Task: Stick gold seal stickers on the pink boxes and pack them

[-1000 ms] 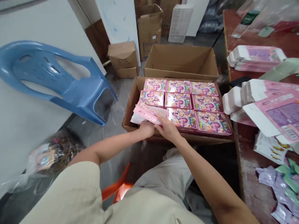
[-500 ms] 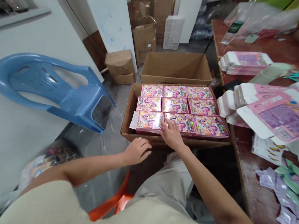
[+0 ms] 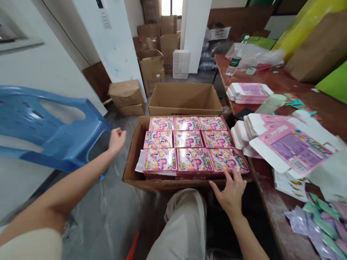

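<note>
Rows of pink patterned boxes (image 3: 188, 139) fill an open cardboard carton (image 3: 159, 186) on the floor in front of me. My right hand (image 3: 231, 189) is at the carton's front right corner. Its fingers are spread, with the tips at the front edge of the nearest right box, and it grips nothing. To the left of the carton, beside the blue chair, my left hand (image 3: 117, 140) hangs in the air with its fingers curled in and nothing visible in it. A white paper flap (image 3: 140, 161) sticks up at the left of the front row.
An open carton (image 3: 183, 102) stands behind the packed one. The blue plastic chair (image 3: 60, 139) is at left. On the red table (image 3: 263, 179) at right lie flattened pink boxes (image 3: 299, 144), small green and purple packets (image 3: 326, 223) and a plastic bottle (image 3: 234, 62).
My left hand has moved up and left, away from the carton, and its fingers have curled in. My right hand has gone from the front middle boxes to the front right corner.
</note>
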The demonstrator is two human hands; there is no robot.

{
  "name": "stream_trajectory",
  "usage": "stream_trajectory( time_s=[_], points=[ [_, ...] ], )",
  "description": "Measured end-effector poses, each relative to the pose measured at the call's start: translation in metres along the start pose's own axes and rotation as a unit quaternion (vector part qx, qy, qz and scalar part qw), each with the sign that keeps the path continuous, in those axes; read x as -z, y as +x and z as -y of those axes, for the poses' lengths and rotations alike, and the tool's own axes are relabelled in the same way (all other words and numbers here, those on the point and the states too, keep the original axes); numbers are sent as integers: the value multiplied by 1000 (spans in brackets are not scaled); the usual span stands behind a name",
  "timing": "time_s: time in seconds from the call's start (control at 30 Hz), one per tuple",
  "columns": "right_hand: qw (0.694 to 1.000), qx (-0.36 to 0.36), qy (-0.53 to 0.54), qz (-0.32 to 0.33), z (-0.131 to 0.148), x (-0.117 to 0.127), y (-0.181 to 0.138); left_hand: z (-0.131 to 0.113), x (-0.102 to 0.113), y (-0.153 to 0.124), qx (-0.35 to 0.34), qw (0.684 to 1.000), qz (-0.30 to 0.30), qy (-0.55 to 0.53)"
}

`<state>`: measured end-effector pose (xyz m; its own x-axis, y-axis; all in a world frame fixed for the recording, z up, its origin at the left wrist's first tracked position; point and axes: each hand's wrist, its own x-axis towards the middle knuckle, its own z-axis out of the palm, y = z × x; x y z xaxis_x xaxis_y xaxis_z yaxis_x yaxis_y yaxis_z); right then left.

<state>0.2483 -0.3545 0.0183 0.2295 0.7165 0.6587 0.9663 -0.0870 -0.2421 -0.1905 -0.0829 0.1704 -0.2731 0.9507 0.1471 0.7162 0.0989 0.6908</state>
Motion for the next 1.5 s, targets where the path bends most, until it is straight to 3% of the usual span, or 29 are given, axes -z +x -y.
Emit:
stream_trajectory(
  time_s=[0.2,0.33,0.47,0.6,0.67,0.77,0.93,1.1,1.3,1.5],
  points=[
    [998,47,-1,39,24,-29,5,-112,-113,100,-216,958,104,157],
    [995,65,-27,64,18,-29,6,-169,-186,157,-248,924,154,248],
    [993,54,-33,96,16,-26,9,-181,-242,199,-221,896,210,321],
    [993,37,-17,108,16,-29,7,-169,-270,216,-211,880,219,365],
    [993,35,-15,110,16,-29,6,-159,-269,220,-214,877,207,377],
    [993,37,-24,110,14,-28,5,-137,-247,227,-209,876,190,390],
    [992,52,-34,108,14,-25,6,-78,-178,231,-148,881,173,415],
    [993,66,-45,83,11,-29,4,-30,-116,216,-72,893,150,419],
    [994,65,-24,84,11,-32,6,-11,-84,175,-5,914,133,382],
    [992,37,26,116,11,-28,8,-11,-55,126,5,930,128,343]
  ],
)
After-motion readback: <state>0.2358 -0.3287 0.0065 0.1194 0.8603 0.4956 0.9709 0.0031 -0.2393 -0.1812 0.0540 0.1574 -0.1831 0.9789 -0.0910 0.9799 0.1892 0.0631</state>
